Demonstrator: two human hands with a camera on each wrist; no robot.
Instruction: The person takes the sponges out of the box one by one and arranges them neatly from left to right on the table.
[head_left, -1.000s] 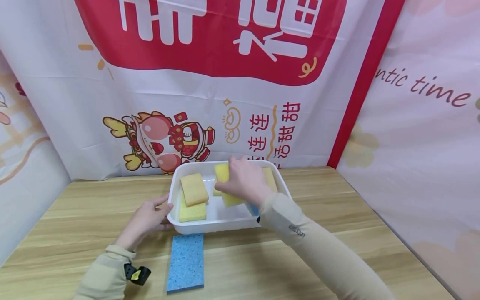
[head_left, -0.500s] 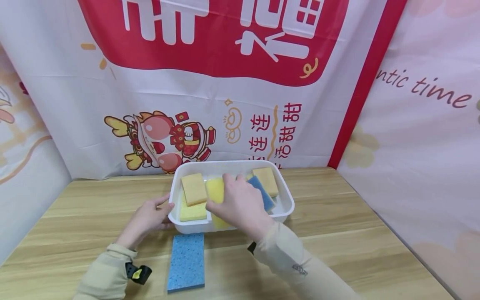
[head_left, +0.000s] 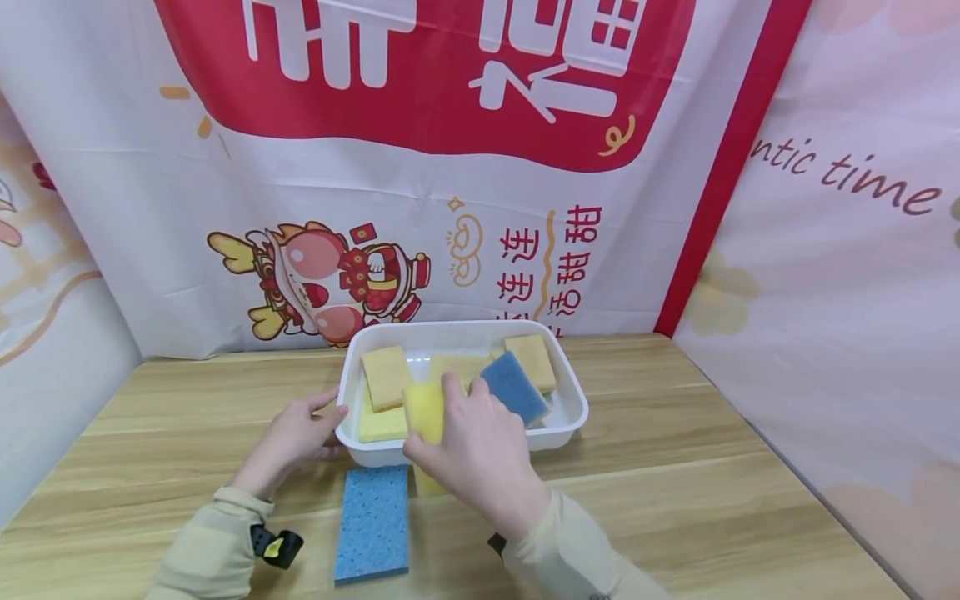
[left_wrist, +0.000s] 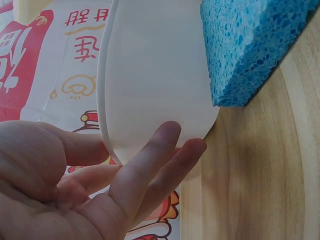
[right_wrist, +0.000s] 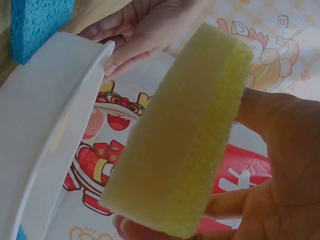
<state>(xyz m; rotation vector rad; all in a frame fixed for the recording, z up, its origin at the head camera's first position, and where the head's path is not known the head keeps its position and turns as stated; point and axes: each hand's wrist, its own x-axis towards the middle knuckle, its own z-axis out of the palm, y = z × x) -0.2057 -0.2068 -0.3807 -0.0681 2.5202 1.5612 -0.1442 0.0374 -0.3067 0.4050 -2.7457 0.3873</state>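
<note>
My right hand (head_left: 487, 446) pinches a yellow sponge (head_left: 424, 410) by its edges above the tub's front rim. The right wrist view shows that sponge (right_wrist: 175, 135) as a thick block with a paler layer and a brighter yellow layer. My left hand (head_left: 294, 440) holds the left end of a white plastic tub (head_left: 573, 417), thumb at the rim and fingers against the outer wall, as the left wrist view shows. Inside the tub lie a tan sponge (head_left: 387, 377) over a pale yellow sponge (head_left: 382, 423), a blue-faced sponge (head_left: 514, 388) and another tan sponge (head_left: 531, 360).
A flat speckled blue sponge (head_left: 372, 525) lies on the wooden table (head_left: 675, 467) in front of the tub. Behind the tub hangs a printed white and red cloth (head_left: 465, 183). Another yellowish sponge (head_left: 453, 367) lies partly hidden in the tub's middle.
The right hand has drawn the yellow sponge from within the tub toward the front rim, nearer the camera. The blue-faced sponge has come into fuller view. The left hand stays in place.
</note>
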